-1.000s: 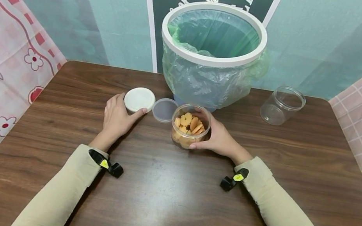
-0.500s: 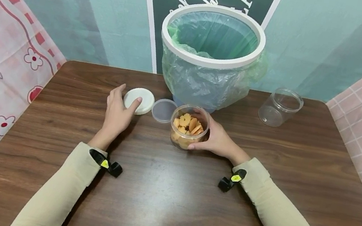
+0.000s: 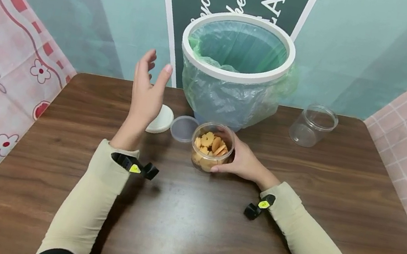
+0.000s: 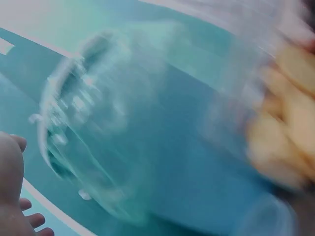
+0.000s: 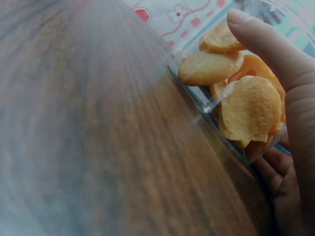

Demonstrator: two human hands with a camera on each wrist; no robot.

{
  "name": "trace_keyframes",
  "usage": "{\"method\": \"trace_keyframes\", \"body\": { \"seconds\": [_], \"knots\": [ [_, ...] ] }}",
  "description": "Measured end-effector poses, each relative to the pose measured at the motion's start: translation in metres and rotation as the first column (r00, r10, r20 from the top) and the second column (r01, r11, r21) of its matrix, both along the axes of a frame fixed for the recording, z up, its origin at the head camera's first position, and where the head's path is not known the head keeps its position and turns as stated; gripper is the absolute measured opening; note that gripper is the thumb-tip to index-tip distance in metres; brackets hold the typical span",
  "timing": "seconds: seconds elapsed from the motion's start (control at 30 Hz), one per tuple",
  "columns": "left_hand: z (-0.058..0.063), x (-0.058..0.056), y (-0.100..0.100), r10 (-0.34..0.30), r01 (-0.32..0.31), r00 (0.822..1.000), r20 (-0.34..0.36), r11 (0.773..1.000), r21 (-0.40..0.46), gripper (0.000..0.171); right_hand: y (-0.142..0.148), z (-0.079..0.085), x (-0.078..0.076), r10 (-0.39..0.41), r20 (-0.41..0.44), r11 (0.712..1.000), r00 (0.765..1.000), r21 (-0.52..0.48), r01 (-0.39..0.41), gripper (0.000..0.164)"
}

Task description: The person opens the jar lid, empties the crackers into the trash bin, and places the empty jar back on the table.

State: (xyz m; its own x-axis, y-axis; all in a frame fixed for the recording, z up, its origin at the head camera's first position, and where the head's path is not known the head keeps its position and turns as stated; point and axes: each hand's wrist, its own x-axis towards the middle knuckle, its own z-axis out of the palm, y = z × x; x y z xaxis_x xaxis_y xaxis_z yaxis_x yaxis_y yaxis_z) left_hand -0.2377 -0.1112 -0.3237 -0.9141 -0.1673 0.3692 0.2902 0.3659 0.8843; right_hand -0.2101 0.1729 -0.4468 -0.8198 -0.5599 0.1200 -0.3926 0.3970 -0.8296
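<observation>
My right hand (image 3: 244, 160) grips a clear plastic jar (image 3: 210, 163) of cookies from its right side, and the jar stands uncovered on the table. Flower-shaped and round cookies (image 5: 251, 108) fill it loosely, pressed near the clear wall in the right wrist view. My left hand (image 3: 147, 96) is raised off the table, fingers upward and thumb apart, holding nothing. Below and behind it lies a white lid (image 3: 162, 120), partly hidden by the hand and wrist. Between that lid and the jar is a thin translucent disc (image 3: 183, 128). The left wrist view is blurred.
A bin (image 3: 235, 78) with a white rim and green plastic liner stands behind the jar at the table's back edge. Another clear jar (image 3: 312, 126), without a lid, stands at the back right of the wooden table (image 3: 187, 231).
My left hand has let go of the white lid and risen up and away from it. The right hand stays on the cookie jar, which has not moved on the table.
</observation>
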Motion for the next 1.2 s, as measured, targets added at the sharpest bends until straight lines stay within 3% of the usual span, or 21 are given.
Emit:
{"method": "trace_keyframes", "body": {
  "seconds": [0.17,0.3,0.6,0.8,1.2],
  "knots": [
    [0.031,-0.003,0.015,-0.031,0.033,0.999,-0.024,0.993,0.115,0.064,0.001,-0.002,0.000,0.002,-0.019,1.000,1.000,0.004,-0.002,0.111],
    [0.039,-0.005,0.026,-0.029,0.028,1.000,-0.002,0.982,0.185,0.065,0.000,-0.003,0.002,0.001,-0.014,1.000,1.000,0.000,-0.001,0.111],
    [0.035,-0.015,0.034,-0.068,0.060,0.997,0.030,0.978,0.201,0.069,-0.001,-0.002,0.002,-0.008,-0.031,1.000,0.999,0.008,0.008,0.115],
    [0.032,-0.017,0.041,-0.132,0.110,0.989,0.069,0.958,0.263,0.073,0.000,-0.001,0.003,-0.007,-0.030,1.000,1.000,0.016,0.008,0.114],
    [0.026,-0.020,0.051,-0.227,0.215,0.974,0.022,0.945,0.248,0.075,-0.001,0.002,0.004,-0.016,-0.025,1.000,1.000,0.012,0.016,0.112]
  ]
}}
